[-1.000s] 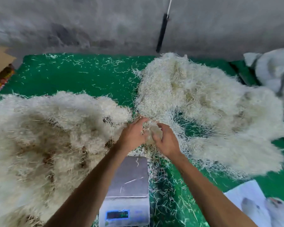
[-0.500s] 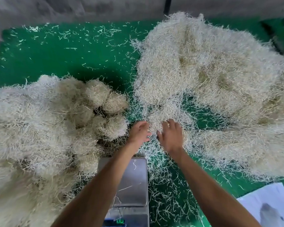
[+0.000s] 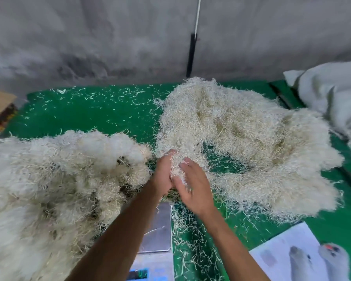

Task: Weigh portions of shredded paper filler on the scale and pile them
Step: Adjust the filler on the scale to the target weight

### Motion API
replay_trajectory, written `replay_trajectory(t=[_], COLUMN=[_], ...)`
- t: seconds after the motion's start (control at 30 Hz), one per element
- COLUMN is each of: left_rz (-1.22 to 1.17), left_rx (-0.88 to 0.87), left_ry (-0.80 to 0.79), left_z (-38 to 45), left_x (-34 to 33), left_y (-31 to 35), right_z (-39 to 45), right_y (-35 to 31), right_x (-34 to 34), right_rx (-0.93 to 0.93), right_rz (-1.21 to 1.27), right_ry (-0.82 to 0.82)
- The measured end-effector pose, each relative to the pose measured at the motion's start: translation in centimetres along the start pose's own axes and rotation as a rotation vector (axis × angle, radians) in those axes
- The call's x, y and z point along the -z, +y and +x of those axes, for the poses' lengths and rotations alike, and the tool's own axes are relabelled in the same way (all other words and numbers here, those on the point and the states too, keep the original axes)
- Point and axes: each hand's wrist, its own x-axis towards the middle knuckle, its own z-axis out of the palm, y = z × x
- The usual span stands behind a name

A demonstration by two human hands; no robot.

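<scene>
Both hands, the left hand (image 3: 164,175) and right hand (image 3: 193,189), have come up together with a small clump of shredded paper (image 3: 176,167) cupped between their curled fingers, lifted from the big pile (image 3: 241,138) at the tabletop's right side (half a second ago they pressed flat on it), so weighing on the bare scale (image 3: 158,230) comes next

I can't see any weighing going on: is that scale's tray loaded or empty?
Empty but for a stray strand or two: the scale shows bare steel. Both hands hold the clump of shredded paper beyond it.

Left hand (image 3: 164,175) and right hand (image 3: 193,189) cupped a clump of shredded paper (image 3: 176,169) between them. Scale (image 3: 158,236) lay just below the hands; large piles sat either side.
</scene>
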Motion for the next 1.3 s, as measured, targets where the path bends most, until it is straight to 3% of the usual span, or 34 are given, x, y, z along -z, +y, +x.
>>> replay_trajectory(t=[0.1,0.2,0.33,0.47,0.57,0.67,0.77,0.83,0.93,0.97,1.03,1.1,1.13,1.2,1.3], left_rz=[0.19,0.077,0.009,0.041,0.066,0.111,-0.023,-0.153,-0.383,-0.452,-0.37,-0.216,-0.165,-0.16,-0.341], left_rx=[-0.105,-0.036,0.051,-0.038,-0.029,-0.136,-0.216,-0.243,-0.219,-0.205,-0.17,-0.056,-0.001,0.069,0.186], left_ry=[0.134,0.254,0.215,0.208,0.246,0.348,0.288,0.16,0.144,0.093,-0.038,-0.033,-0.021,-0.008,0.193], left_z=[-0.9,-2.5,-5.4,-8.2,-9.5,-10.2,-11.2,-12.4,-13.8,-14.4,-15.4,-15.6,-15.0,-13.9,-13.0], left_x=[-0.4,-0.6,0.3,2.9,5.1,7.6,9.9,11.4,12.8,12.9,12.7,12.6,12.7,12.4,12.1], left_y=[1.4,1.3,-0.8,-3.8,-5.8,-6.7,-7.1,-6.5,-4.9,-4.6,-4.6,-5.3,-6.1,-7.1,-7.7], right_z=[-2.2,-3.3,-2.6,-3.2,-4.1,-4.9,-5.1,-4.3,-2.8,-2.5,-2.4,-2.8,-3.1,-3.6,-4.3], right_y=[-2.4,-4.6,-6.6,-7.8,-10.3,-12.8,-14.0,-14.3,-14.3,-14.0,-13.8,-13.7,-13.8,-13.6,-12.8], right_x=[0.9,1.3,1.0,-0.2,-0.9,-1.8,-2.7,-2.8,-2.6,-2.4,-2.5,-3.3,-3.8,-4.6,-5.1], right_rx=[-0.319,-0.579,-0.911,-1.12,-1.056,-0.853,-0.856,-0.944,-1.06,-1.04,-0.856,-0.631,-0.528,-0.41,-0.331], right_rz=[0.149,0.462,0.731,1.029,1.253,0.934,0.81,0.989,1.362,1.348,0.871,0.281,0.125,0.045,0.248], right_ry=[0.176,0.159,0.311,0.073,-0.049,-0.15,-0.207,-0.237,-0.407,-0.533,-0.736,-0.641,-0.535,-0.351,-0.244])
